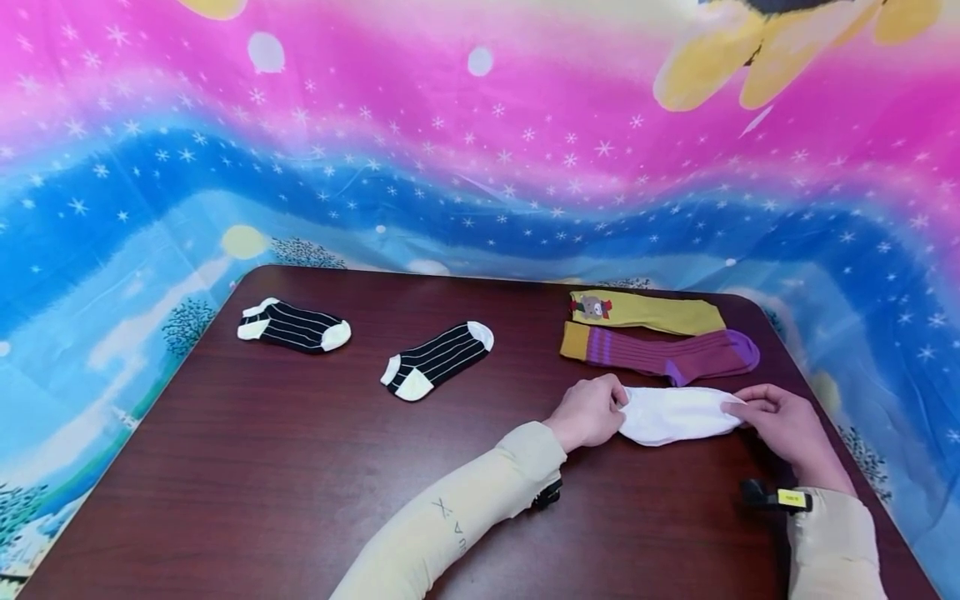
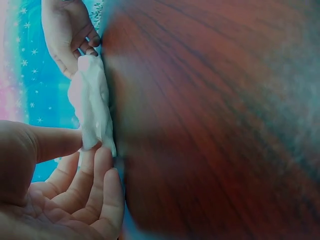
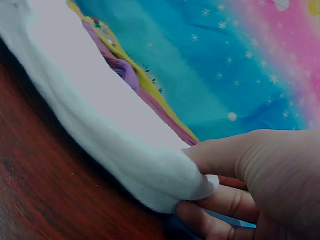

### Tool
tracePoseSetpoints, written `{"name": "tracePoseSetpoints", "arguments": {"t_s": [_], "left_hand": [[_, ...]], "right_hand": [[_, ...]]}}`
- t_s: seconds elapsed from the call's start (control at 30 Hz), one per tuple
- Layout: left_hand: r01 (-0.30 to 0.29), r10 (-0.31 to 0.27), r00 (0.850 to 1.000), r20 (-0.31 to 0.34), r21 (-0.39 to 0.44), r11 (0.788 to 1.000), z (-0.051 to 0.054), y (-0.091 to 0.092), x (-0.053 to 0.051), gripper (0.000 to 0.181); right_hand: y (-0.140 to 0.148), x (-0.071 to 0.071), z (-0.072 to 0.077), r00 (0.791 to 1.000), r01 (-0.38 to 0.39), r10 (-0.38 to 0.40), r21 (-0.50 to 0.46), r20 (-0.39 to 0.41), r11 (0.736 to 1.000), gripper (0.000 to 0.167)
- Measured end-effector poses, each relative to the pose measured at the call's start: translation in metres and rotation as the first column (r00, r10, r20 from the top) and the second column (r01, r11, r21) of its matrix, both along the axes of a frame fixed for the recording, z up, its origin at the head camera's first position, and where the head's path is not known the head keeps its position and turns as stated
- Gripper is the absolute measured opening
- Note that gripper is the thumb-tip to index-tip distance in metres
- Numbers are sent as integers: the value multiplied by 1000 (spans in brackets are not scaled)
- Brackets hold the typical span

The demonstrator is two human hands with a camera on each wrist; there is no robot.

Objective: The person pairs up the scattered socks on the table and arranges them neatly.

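A white sock is stretched level between both hands at the right side of the table. My left hand pinches its left end between thumb and fingers, which the left wrist view shows close up. At the other end, my right hand pinches the sock with the thumb on top and fingers beneath, plain in the right wrist view. Just behind it lies a purple and maroon sock with a mustard cuff. Beyond that one is a yellow sock with a bear face near one end.
Two black striped socks with white toes and heels lie apart on the dark wooden table: one sock at the far left, another sock near the middle. A printed cloth hangs around the table's back and sides.
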State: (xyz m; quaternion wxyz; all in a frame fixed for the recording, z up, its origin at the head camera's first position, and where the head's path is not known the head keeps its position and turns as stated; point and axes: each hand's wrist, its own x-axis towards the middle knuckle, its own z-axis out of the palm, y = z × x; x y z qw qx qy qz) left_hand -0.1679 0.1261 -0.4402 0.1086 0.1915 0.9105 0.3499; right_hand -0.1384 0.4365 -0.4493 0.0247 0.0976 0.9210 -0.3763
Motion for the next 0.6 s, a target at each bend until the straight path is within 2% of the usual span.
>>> {"name": "tracePoseSetpoints", "arguments": {"t_s": [0.4, 0.6], "left_hand": [[-24, 20, 999, -30, -148, 989, 8, 2, 0, 15], [-23, 17, 999, -38, -173, 985, 6, 2, -6, 15]], "right_hand": [[-8, -9, 3, 999, -13, 9, 83, 48, 996, 56], [-8, -11, 5, 997, -17, 11, 94, 71, 995, 58]]}}
